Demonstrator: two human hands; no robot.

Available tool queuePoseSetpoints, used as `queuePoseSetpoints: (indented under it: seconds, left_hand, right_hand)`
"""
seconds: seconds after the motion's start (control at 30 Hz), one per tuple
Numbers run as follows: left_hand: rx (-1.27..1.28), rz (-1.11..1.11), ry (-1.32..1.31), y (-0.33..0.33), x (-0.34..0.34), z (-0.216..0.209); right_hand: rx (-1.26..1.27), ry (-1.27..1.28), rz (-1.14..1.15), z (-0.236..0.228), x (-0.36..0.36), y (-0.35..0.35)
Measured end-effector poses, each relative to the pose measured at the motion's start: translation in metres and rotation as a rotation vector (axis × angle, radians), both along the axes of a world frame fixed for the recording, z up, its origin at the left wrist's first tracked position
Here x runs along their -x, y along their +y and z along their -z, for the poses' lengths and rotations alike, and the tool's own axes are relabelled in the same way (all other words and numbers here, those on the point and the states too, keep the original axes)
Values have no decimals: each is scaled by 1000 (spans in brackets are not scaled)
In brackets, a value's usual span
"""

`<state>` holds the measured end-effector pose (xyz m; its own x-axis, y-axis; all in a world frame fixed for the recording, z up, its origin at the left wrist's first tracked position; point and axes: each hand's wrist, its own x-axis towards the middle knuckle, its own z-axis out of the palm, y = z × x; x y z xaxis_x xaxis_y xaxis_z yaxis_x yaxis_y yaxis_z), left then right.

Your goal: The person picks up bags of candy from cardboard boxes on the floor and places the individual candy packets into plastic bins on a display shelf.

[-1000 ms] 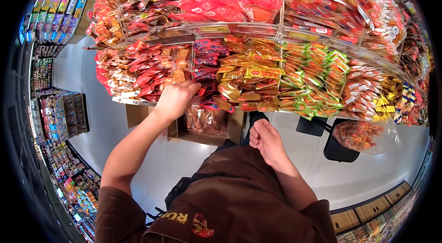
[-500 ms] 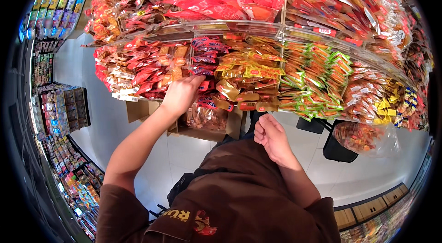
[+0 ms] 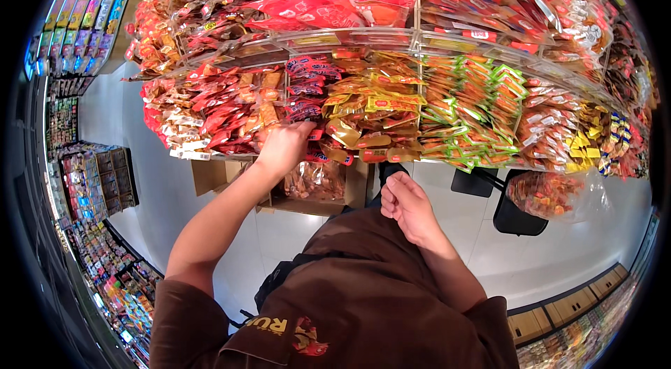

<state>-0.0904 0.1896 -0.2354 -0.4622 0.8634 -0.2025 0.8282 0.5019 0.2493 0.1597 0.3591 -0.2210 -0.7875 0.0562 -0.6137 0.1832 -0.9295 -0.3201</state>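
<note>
Left hand (image 3: pixel 285 149) over the front edge of the display (image 3: pixel 417 39), at its lower tier, fingers bent down among dark purple-and-red packets (image 3: pixel 305 86). Knuckles hide the grip: from where I stand, can't tell whether it pinches a packet or only touches. Right hand (image 3: pixel 405 207) short of the front edge, before the brown shirt (image 3: pixel 370 278), fingers curled in narrow. Nothing sticks out of it, though the palm is not visible. Likely kept back to leave the left hand room.

Packets stand close in rows running back from the front edge, probably so each can be lifted singly. Clear rail (image 3: pixel 335 39) at the lower tier's back edge seems meant to keep the tiers apart. Purple-and-red packets lie at the left fingertips, ahead and to the left of the right hand, well apart from it. Red packets (image 3: pixel 220 100) fill the side toward the left end; gold-yellow packets (image 3: pixel 381 107) sit just right, green-edged packets (image 3: pixel 482 107) beyond.

Below the front edge: cardboard box (image 3: pixel 357 185) with a clear bag of packets (image 3: pixel 314 182), perhaps set there for easy reach.
</note>
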Motion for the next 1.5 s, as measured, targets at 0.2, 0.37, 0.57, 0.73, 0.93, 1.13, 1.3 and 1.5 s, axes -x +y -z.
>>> queuePoseSetpoints:
  seconds: [0.2, 0.37, 0.57, 0.73, 0.93, 1.13, 1.3, 1.5]
  left_hand:
    - [27, 29, 158, 11, 4, -5]
    - [57, 44, 204, 13, 2, -2]
    - [178, 54, 204, 26, -3, -4]
    - [188, 55, 202, 33, -7, 10]
    - [285, 26, 151, 42, -4, -7]
    - [302, -51, 131, 22, 11, -30]
    - [206, -89, 119, 8, 10, -16]
    - [141, -71, 64, 8, 15, -6]
  right_hand:
    - [-14, -7, -2, -5, -4, -8]
    - [-50, -43, -4, -11, -10, -14]
    - [-55, -56, -5, -11, -17, -22]
    - [-67, -45, 9, -14, -23, -28]
    - [-112, -20, 15, -26, -27, -30]
    - [-371, -18, 5, -6, -39, -34]
    - [-700, 39, -143, -4, -23, -31]
    - [-938, 65, -244, -6, 11, -40]
